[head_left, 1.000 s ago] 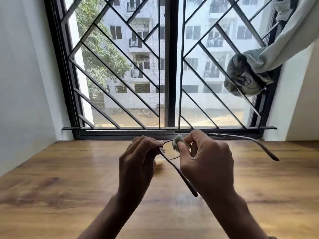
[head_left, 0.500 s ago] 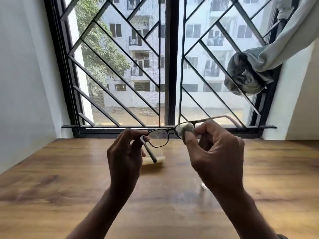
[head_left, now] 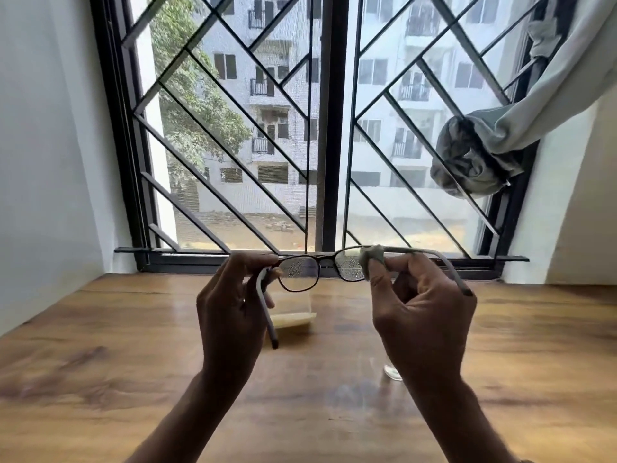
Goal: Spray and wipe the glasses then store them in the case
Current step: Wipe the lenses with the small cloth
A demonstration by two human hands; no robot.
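Note:
I hold a pair of dark-framed glasses [head_left: 300,274] up above the wooden table, lenses facing me and both speckled with fine droplets. My left hand [head_left: 230,305] pinches the frame at its left hinge, with the left temple arm hanging down past my fingers. My right hand [head_left: 420,309] pinches a small pale cloth [head_left: 372,257] against the outer edge of the right lens; the right temple arm runs over that hand. A clear case with a yellowish base [head_left: 293,320] lies on the table behind my left hand. A small clear bottle [head_left: 392,372] peeks out beside my right wrist.
The wooden table [head_left: 100,362] stretches wide on both sides. A barred window [head_left: 329,128] stands straight ahead, with white walls left and right. A knotted grey curtain [head_left: 467,168] hangs at the upper right.
Both hands have lifted the glasses and turned them from edge-on to facing me, spreading slightly apart. The cloth has stayed on the right lens.

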